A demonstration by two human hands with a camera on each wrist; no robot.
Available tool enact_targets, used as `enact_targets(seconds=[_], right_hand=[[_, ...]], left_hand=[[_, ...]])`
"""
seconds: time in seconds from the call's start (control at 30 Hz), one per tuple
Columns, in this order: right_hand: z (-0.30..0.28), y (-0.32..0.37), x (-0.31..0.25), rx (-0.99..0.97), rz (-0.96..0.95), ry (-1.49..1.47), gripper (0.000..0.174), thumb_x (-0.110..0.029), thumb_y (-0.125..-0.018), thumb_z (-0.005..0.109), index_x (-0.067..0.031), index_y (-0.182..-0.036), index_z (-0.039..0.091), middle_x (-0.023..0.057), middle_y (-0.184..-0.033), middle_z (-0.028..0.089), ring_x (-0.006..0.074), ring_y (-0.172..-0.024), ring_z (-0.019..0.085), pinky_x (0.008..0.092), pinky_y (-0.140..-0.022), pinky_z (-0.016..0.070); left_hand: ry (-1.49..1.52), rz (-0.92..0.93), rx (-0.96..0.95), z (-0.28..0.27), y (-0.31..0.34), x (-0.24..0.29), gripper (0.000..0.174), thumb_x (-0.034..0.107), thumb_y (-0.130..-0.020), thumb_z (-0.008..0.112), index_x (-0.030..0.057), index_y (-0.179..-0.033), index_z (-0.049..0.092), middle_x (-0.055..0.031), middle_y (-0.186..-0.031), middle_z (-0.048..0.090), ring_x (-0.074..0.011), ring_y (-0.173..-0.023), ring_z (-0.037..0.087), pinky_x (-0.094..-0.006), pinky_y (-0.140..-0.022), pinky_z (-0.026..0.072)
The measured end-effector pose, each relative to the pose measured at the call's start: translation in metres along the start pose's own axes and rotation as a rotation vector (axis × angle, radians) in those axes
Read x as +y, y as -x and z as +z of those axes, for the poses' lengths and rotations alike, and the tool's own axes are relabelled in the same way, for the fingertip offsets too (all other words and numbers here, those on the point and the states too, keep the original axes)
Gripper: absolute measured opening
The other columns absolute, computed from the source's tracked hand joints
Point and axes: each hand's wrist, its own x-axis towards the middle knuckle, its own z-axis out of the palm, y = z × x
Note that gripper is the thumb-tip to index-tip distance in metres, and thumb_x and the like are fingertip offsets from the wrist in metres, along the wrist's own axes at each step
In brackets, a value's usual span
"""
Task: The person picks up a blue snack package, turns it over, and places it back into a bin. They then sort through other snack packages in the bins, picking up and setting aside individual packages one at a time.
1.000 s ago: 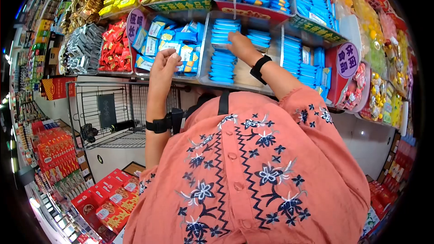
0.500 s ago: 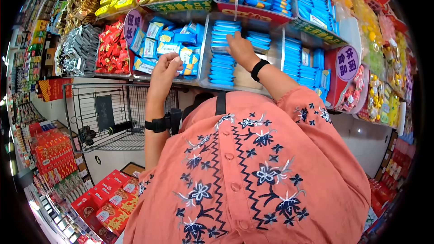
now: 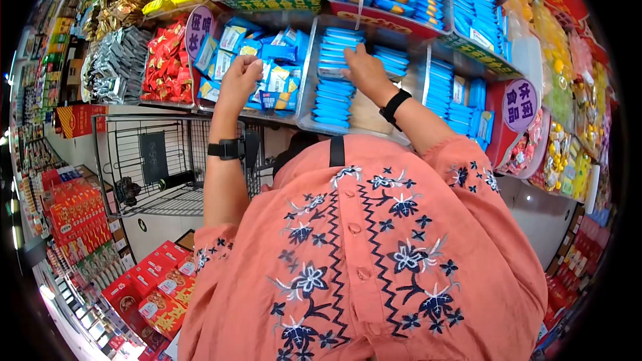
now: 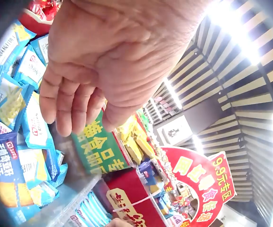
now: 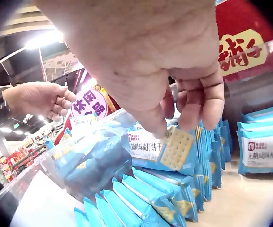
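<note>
My right hand [image 3: 366,72] is at the right end of a row of blue cracker packets [image 3: 332,101] in a clear bin. In the right wrist view its thumb and curled fingers pinch the top of an upright cracker packet [image 5: 176,151]; the fingertips are partly hidden behind it. More cracker packets [image 5: 138,198] lean in a line in front. My left hand [image 3: 235,83] hovers over the neighbouring bin of jumbled blue biscuit packets [image 3: 279,87]. Its fingers are loosely bent, with nothing in them, in the left wrist view.
A clear divider [image 3: 309,60] parts the two bins. Red-wrapped sweets [image 3: 167,70] and silver packets [image 3: 117,67] fill the bins at left, and a wire shopping cart [image 3: 160,160] stands below them. Behind rises another tier of bins with a red sign front [image 3: 374,19].
My left hand has shifted slightly left and up, away from the nearer packets. The right hand stays at the same row of packets, with little change in its fingers.
</note>
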Motion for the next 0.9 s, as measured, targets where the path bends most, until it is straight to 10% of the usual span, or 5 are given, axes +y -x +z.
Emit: enact_targets(seconds=[0.4, 0.9], right_hand=[[-0.011, -0.002, -0.004, -0.058, 0.039, -0.072, 0.024, -0.016, -0.079, 0.075, -0.0042, -0.095, 0.061, 0.0203, -0.096, 0.058, 0.0385, -0.078, 0.065, 0.0464, -0.065, 0.0547], [-0.039, -0.022, -0.015, -0.027, 0.181, -0.429, 0.017, -0.02, -0.086, 0.066, -0.0042, -0.088, 0.063, 0.0171, -0.088, 0.06, 0.0358, -0.079, 0.061, 0.0441, -0.071, 0.0495]], left_hand=[[-0.804, 0.54, 0.136, 0.015, -0.069, -0.027, 0.037, 0.022, -0.087, 0.069, -0.0001, -0.116, 0.063, -0.0216, -0.113, 0.066, -0.0382, -0.105, 0.062, -0.0459, -0.089, 0.0509], [-1.119, -0.041, -0.097, 0.056, -0.141, -0.028, 0.042, 0.037, -0.092, 0.057, 0.0071, -0.122, 0.059, -0.0237, -0.124, 0.065, -0.042, -0.12, 0.058, -0.0582, -0.1, 0.0403]])
